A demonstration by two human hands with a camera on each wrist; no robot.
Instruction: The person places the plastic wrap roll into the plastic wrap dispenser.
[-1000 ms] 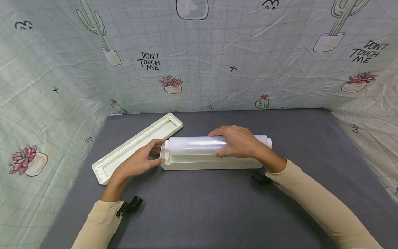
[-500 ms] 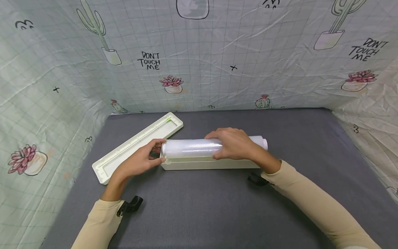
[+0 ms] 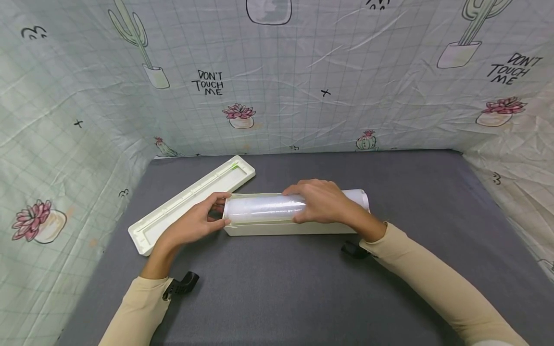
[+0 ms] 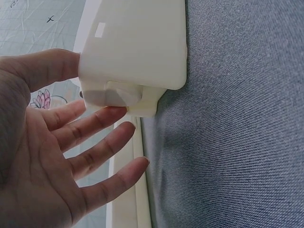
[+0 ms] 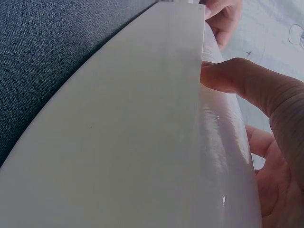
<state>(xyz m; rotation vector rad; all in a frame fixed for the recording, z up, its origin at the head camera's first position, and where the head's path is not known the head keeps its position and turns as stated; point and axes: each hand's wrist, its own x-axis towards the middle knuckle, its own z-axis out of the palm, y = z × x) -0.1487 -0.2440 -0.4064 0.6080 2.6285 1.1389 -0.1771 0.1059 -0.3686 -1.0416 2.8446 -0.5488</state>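
A white roll of cling film [image 3: 264,208] sits down in a long cream dispenser box [image 3: 294,229] in the head view. My right hand [image 3: 324,203] holds the roll from above, right of its middle; the right wrist view shows the thumb [image 5: 223,76] at the box's upper edge, against the film. At the box's left end, my left hand [image 3: 193,221] grips the end wall between thumb and fingers. In the left wrist view the box end [image 4: 137,42] lies between thumb and fingertips, with the lower fingers spread apart.
A long cream lid [image 3: 186,209] lies slantwise behind my left hand, inner side up. Everything rests on a dark grey cloth surface [image 3: 277,288]. A patterned curtain [image 3: 277,72] stands at the back and both sides.
The roll has moved down and slightly left into the box, my right hand going with it. Its right end no longer sticks out past the box. My left hand has stayed put.
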